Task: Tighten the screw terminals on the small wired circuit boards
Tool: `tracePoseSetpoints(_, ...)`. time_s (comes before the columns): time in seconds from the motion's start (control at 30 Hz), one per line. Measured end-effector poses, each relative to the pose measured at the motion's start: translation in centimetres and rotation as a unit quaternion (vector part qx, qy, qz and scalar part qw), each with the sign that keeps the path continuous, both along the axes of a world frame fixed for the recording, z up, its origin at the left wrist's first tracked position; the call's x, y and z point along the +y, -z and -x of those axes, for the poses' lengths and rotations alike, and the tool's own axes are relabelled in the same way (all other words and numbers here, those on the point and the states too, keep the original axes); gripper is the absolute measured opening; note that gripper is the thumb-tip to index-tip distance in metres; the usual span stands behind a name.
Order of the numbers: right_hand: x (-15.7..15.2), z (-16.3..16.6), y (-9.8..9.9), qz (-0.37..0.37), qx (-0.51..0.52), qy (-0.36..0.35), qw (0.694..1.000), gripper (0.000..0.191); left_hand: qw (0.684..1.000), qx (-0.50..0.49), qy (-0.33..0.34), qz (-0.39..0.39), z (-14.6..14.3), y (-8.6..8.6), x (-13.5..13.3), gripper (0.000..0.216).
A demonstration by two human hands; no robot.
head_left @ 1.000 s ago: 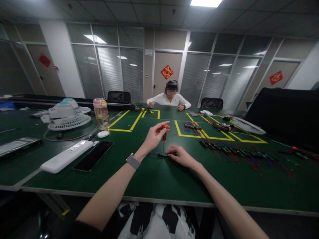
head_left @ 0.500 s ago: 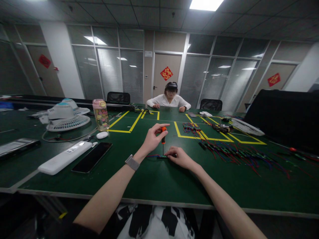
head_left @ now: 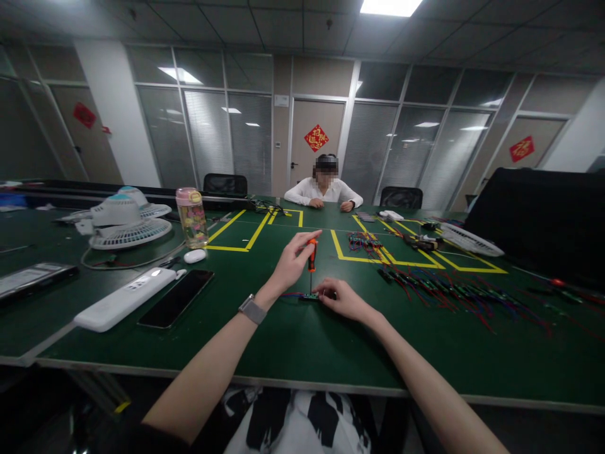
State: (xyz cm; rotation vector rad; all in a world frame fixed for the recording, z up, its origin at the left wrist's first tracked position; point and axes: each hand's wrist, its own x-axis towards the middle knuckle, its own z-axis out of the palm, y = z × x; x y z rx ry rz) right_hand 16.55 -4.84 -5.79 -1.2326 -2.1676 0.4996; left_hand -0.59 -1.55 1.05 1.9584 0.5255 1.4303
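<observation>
My left hand (head_left: 292, 260) is closed around the top of a screwdriver (head_left: 312, 257) with an orange and black handle. The screwdriver stands nearly upright, and its thin shaft runs down to a small green circuit board (head_left: 309, 297) lying on the table. Red and blue wires (head_left: 290, 294) leave the board on its left. At the board's right end, the fingertips of my right hand (head_left: 344, 298) are pinched on it, with the palm side low to the tabletop. Whether the screwdriver's tip sits in a screw is too small to tell.
Several wired circuit boards (head_left: 454, 293) lie in a row on the right, and another bunch (head_left: 363, 243) lies behind. Left are a phone (head_left: 177, 299), a white power strip (head_left: 123, 299), a bottle (head_left: 191, 221) and fans (head_left: 127, 221). A person (head_left: 326, 189) sits opposite.
My left fingers have shifted slightly around the screwdriver's handle, which leans a little differently. My right hand stays at the board. The person opposite has moved one hand inward.
</observation>
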Motion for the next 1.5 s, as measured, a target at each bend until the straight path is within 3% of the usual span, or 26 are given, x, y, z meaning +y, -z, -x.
tracePoseSetpoints(0.1,-0.1,0.3,0.0,0.006,0.005,0.011,1.0,0.019,0.999,-0.004,0.023,0.028,-0.1,0.0,-0.2,0.035)
tracePoseSetpoints(0.23,-0.1,0.7,0.2,0.001,0.011,0.043,0.999,0.014,0.999,-0.005,-0.038,-0.011,-0.2,0.1,-0.1,0.03)
tracePoseSetpoints(0.4,0.1,0.9,0.8,-0.022,0.012,0.05,0.998,0.009,0.999,-0.006,0.012,0.029,-0.1,0.0,0.0,0.034)
tracePoseSetpoints(0.57,0.2,0.8,1.1,-0.03,0.012,0.053,0.998,0.008,0.997,-0.003,-0.076,-0.027,-0.1,0.1,0.0,0.028)
tracePoseSetpoints(0.73,0.0,0.9,0.8,-0.025,0.011,0.048,0.998,0.009,0.999,-0.01,0.006,0.032,-0.2,0.1,-0.1,0.035)
tracePoseSetpoints(0.9,0.0,1.0,0.8,-0.029,0.009,0.046,0.998,0.01,0.994,-0.005,-0.097,-0.04,-0.2,0.2,-0.1,0.028)
tracePoseSetpoints(1.07,0.0,0.8,0.7,-0.038,0.001,0.034,0.999,0.012,1.0,-0.002,-0.009,0.003,-0.2,0.4,0.1,0.037)
tracePoseSetpoints(1.2,-0.1,0.9,0.7,-0.04,0.004,0.03,0.999,0.01,0.995,0.015,-0.077,-0.054,-0.2,0.2,-0.2,0.033)
tracePoseSetpoints(1.37,-0.1,0.9,0.7,-0.044,0.006,0.03,0.999,0.009,1.0,0.011,-0.015,-0.017,-0.1,0.1,-0.3,0.035)
tracePoseSetpoints(1.5,-0.2,0.9,0.5,-0.043,0.004,0.028,0.999,0.009,0.996,0.008,-0.077,-0.041,-0.1,0.3,0.0,0.032)
